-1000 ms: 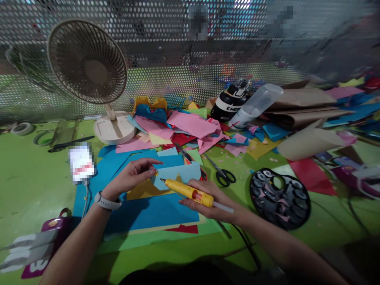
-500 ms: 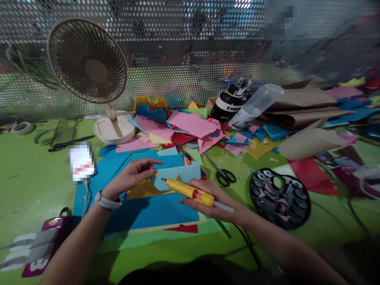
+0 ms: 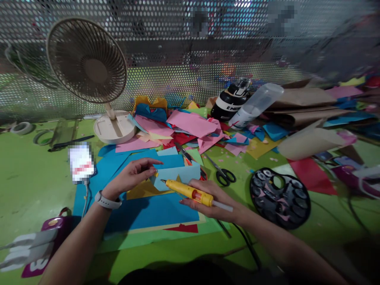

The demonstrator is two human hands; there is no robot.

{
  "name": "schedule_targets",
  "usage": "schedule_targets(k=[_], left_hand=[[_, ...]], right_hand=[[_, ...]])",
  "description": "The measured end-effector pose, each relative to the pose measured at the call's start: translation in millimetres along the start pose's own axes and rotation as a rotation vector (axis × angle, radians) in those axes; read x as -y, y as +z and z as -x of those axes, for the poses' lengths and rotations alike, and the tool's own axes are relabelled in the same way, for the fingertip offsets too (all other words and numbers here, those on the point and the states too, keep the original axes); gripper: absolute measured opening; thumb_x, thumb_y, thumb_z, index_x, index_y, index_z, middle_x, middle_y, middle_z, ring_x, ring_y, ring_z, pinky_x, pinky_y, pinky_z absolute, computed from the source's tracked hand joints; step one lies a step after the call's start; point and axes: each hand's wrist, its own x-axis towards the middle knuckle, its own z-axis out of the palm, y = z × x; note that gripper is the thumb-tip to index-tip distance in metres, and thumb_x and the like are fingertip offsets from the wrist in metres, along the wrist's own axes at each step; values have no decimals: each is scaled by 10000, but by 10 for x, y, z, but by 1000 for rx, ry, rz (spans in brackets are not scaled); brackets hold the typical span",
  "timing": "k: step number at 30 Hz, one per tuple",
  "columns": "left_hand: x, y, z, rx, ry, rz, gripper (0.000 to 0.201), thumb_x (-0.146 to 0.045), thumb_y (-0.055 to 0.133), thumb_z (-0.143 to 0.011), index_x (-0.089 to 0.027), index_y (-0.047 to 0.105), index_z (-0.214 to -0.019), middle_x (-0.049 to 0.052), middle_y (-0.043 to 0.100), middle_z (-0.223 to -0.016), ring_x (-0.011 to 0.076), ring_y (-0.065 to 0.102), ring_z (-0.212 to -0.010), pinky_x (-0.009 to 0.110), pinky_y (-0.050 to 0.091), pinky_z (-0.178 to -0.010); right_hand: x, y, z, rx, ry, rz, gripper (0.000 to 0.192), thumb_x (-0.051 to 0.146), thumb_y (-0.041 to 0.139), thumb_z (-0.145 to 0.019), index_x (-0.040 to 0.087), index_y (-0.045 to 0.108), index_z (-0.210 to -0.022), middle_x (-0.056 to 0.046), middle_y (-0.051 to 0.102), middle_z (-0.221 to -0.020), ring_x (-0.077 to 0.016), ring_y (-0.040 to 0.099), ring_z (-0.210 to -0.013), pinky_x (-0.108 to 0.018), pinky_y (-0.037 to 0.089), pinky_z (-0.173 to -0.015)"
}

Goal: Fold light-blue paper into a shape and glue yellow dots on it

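In the head view my right hand (image 3: pixel 204 196) is wrapped around a yellow hot glue gun (image 3: pixel 181 189). A translucent glue stick (image 3: pixel 222 206) pokes out of its back end, and its dark nozzle points left towards my left hand. My left hand (image 3: pixel 135 174) has thumb and fingers drawn together at a small yellow piece (image 3: pixel 156 174), beside the left end of a light blue paper strip (image 3: pixel 178 173). The nozzle is over that strip. Below lie a yellow-brown paper piece (image 3: pixel 141 190) and blue paper sheets (image 3: pixel 154 211).
Black-handled scissors (image 3: pixel 225 177) and a dark paint palette (image 3: pixel 280 198) lie to the right. Paper scraps (image 3: pixel 192 124), a black bottle (image 3: pixel 228 103) and a fan (image 3: pixel 114 128) stand behind. On the left are a phone (image 3: pixel 81 163) and a purple power strip (image 3: pixel 49 241) with plugs.
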Motion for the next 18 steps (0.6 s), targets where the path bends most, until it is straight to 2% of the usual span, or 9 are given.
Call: schedule_targets(k=[11, 18], left_hand=[[21, -2, -3, 6, -12, -4, 366, -368, 618, -883, -175, 642, -1194, 43, 634, -876, 145, 566, -807, 259, 449, -710], [22, -4, -4, 5, -5, -17, 376, -372, 613, -884, -174, 639, -1202, 39, 628, -854, 141, 556, -777, 253, 445, -680]], right_hand=[[-7, 5, -16, -2, -11, -9, 331, 442, 612, -878, 220, 407, -742, 64, 395, -624, -87, 375, -533, -253, 280, -514], [-24, 19, 3, -4, -9, 0, 332, 435, 603, -890, 236, 382, -743, 56, 391, -625, -105, 369, -527, -278, 271, -518]])
